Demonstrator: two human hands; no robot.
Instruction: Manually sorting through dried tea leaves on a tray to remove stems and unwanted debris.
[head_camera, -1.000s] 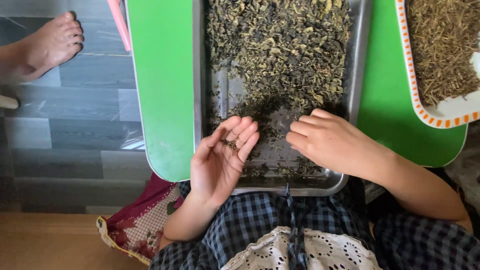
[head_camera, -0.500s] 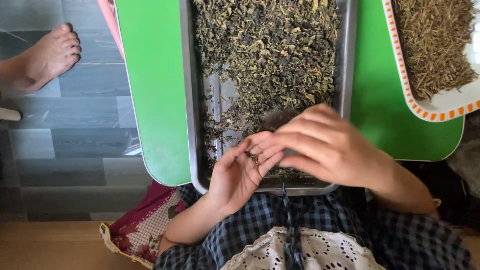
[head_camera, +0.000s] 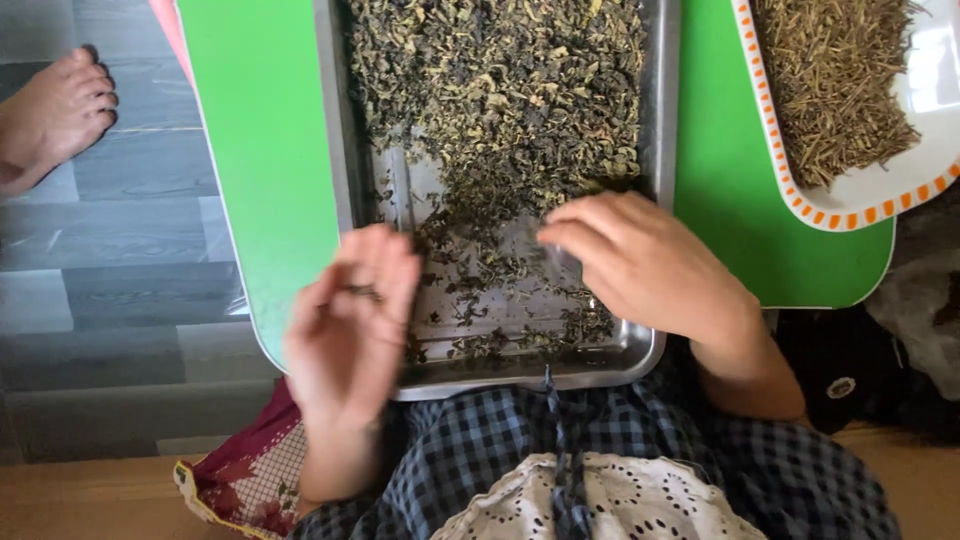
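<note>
A steel tray (head_camera: 663, 150) lies on a green board (head_camera: 260, 150) and holds a heap of dark dried leaves (head_camera: 500, 90), thinning toward its near end. My left hand (head_camera: 350, 335) hovers, blurred, over the tray's near left corner. Its palm is up and cupped, with a few dark leaf bits on it. My right hand (head_camera: 645, 265) is palm down over the near right part of the tray. Its bent fingertips touch the edge of the leaf heap, and I see nothing held between them.
A white plate with an orange patterned rim (head_camera: 860, 205) holds brown dried stems (head_camera: 830, 90) at the far right of the board. Another person's bare foot (head_camera: 50, 120) rests on the grey floor to the left. A red patterned cloth (head_camera: 240, 480) lies beside my checked lap (head_camera: 620, 440).
Half a second ago my hands met over the tray's near end. They have now parted: the left moved back left and the right returned to the leaves.
</note>
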